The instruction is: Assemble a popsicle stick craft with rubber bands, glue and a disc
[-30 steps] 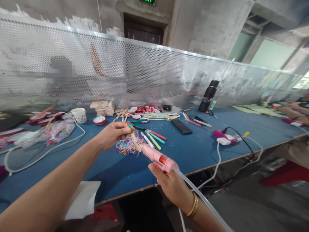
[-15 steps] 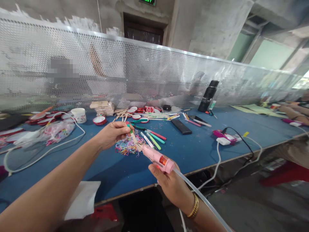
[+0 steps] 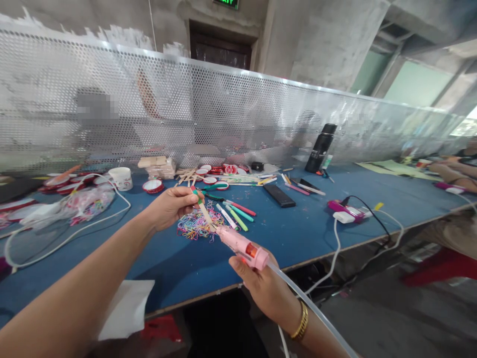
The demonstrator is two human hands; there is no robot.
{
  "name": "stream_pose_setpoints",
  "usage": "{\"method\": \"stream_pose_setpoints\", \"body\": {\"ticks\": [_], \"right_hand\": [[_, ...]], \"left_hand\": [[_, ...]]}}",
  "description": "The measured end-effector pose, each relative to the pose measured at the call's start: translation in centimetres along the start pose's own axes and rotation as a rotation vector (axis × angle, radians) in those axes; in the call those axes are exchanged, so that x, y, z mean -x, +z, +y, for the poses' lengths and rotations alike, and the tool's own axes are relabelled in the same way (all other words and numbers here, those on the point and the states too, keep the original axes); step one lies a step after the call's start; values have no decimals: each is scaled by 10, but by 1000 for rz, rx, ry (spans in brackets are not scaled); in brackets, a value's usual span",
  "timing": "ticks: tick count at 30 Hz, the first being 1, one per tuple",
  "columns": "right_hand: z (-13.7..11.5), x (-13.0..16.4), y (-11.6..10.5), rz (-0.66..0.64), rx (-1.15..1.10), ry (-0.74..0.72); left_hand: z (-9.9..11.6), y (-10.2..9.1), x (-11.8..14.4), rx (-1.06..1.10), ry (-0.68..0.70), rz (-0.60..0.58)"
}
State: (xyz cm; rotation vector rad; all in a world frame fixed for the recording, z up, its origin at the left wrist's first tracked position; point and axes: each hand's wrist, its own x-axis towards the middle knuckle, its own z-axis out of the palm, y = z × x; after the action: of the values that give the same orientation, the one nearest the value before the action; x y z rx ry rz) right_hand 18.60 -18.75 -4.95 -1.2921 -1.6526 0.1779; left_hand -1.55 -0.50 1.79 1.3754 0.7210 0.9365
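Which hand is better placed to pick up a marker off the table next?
Left, probably. The left hand pinches only a thin wooden craft stick and hovers near the coloured marker pens on the blue table. The right hand is wrapped around the pink glue gun.

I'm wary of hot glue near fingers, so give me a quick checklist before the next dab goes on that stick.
1. Left hand grips the wooden stick at its upper end: ok.
2. Glue gun held firmly in right hand: ok.
3. Nozzle meets the stick's lower end: ok.
4. Left fingers away from the nozzle: ok.
5. Glue flowing: cannot tell.
6. Rubber bands lie on the table under the joint, could catch drips: not ok.
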Motion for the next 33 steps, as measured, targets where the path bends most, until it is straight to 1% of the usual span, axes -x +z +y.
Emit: {"method": "stream_pose_setpoints", "body": {"ticks": [8,17,23,25,33], "right_hand": [[-1,1,-3,3,-2,-12],[4,4,-4,-28,-31,-12],[2,0,-9,-85,-128,72],[0,-4,-8,-64,-133,66],[-9,-13,-1,32,-38,-61]], "left_hand": [[-2,-3,-2,23,5,17],[0,-5,-3,29,3,21],[-2,-4,-3,33,13,3],[-3,-3,-2,29,9,-11],[-2,1,1,1,-11,-68]]}}
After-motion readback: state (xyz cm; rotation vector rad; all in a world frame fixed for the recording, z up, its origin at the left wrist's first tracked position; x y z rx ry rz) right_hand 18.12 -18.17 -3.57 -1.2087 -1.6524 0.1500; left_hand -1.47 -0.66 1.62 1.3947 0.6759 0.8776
